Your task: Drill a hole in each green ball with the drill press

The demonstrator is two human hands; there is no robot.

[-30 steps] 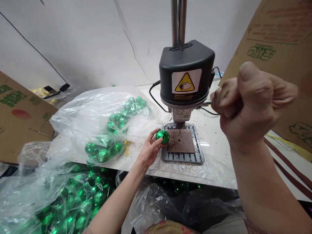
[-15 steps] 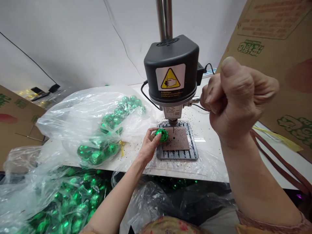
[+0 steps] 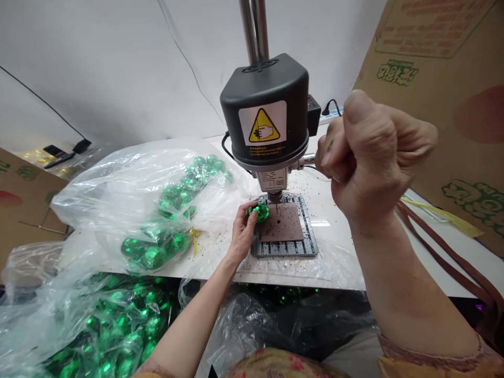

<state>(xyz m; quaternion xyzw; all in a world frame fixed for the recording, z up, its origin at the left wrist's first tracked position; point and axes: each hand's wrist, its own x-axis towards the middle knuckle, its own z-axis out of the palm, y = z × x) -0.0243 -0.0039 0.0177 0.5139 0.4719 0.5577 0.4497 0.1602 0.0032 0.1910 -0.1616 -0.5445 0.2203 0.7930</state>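
Observation:
My left hand pinches a shiny green faceted ball between thumb and fingers. The ball is at the left edge of a brown board, left of the drill bit and apart from it. A dark hole shows in the board below the bit. The board lies on the slotted metal base of a black drill press. Up at the right, my right hand is closed in a fist at the end of the press's silver feed handle; the fingers hide the gripped part.
A clear plastic bag of green balls lies on the white table at left. More green balls in plastic are below the table edge. Cardboard boxes stand at both sides. Dark shavings litter the tabletop around the base.
The view has shifted slightly, moving the press leftward in the picture. The green ball has been turned a little and moved slightly back along the board's edge. My right fist keeps its closed pose.

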